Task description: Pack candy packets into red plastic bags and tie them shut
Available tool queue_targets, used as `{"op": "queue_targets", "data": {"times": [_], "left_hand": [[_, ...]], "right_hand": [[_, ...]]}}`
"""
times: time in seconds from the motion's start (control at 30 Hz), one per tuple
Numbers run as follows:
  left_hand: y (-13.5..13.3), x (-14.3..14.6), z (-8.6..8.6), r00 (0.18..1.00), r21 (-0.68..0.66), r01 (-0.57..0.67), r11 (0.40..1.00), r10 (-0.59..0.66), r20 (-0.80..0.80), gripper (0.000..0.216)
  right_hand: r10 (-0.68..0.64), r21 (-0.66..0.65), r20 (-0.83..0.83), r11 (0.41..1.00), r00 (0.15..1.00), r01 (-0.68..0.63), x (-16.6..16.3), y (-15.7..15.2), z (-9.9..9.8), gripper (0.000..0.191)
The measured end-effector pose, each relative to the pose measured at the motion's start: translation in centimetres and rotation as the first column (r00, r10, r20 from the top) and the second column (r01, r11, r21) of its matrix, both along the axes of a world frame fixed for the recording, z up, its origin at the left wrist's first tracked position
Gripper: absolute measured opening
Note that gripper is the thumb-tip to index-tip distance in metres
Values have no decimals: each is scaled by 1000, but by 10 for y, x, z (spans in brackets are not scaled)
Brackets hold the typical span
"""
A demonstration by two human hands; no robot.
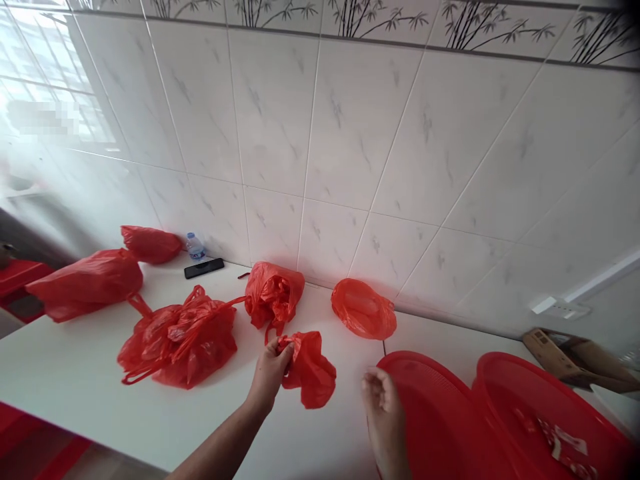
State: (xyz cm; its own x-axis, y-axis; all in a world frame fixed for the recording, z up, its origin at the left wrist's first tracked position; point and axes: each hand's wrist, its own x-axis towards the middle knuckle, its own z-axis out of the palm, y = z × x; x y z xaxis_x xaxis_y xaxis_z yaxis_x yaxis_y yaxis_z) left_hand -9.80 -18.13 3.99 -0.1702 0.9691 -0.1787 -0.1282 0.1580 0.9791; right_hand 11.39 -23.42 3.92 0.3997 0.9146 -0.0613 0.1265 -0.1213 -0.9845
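My left hand (270,372) pinches the top of a small red plastic bag (310,370) resting on the white counter (75,380). My right hand (383,407) hovers just right of that bag, fingers loosely curled and blurred, beside the rim of a red plastic basin (430,413). Nothing shows in the right hand. Several other red plastic bags lie on the counter: a large knotted one (180,340) to the left, one (273,293) behind the held bag, and a flat rounded one (364,308) by the wall.
A second red basin (545,413) with scraps inside sits at the right. Two more red bags (87,283) lie far left, near a black phone (204,268) and a small water bottle (195,246). A cardboard box (575,357) and wall socket (560,307) are at right.
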Motion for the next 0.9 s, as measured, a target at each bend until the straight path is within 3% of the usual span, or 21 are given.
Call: {"op": "queue_targets", "data": {"times": [0.13, 0.2, 0.27, 0.5, 0.7, 0.8, 0.9], "left_hand": [[-14, 17, 14, 985, 27, 151, 988, -153, 77, 28], [-20, 23, 20, 942, 79, 301, 950, -309, 134, 26], [-23, 25, 23, 908, 120, 379, 918, -393, 144, 23], [-14, 13, 12, 983, 18, 124, 992, -126, 135, 19], [-11, 9, 11, 986, 58, 154, 986, -157, 64, 28], [-7, 2, 12, 996, 78, 89, 993, -89, 2, 31], [-4, -1, 12, 985, 128, 41, 991, -18, -171, 21]], "right_hand": [[401, 26, -61, 916, 914, -400, -40, -4, 9, 38], [470, 32, -132, 882, 873, -470, -53, -1, 12, 46], [485, 28, -174, 872, 857, -488, -55, 4, 13, 38], [337, 11, -368, 934, 867, -358, -28, 14, 4, 23], [173, -6, -446, 981, 878, -196, -10, 20, -2, 23], [90, 11, -532, 995, 842, -100, 6, 24, -3, 23], [83, 23, -565, 996, 821, -85, 17, 25, -2, 21]]}}
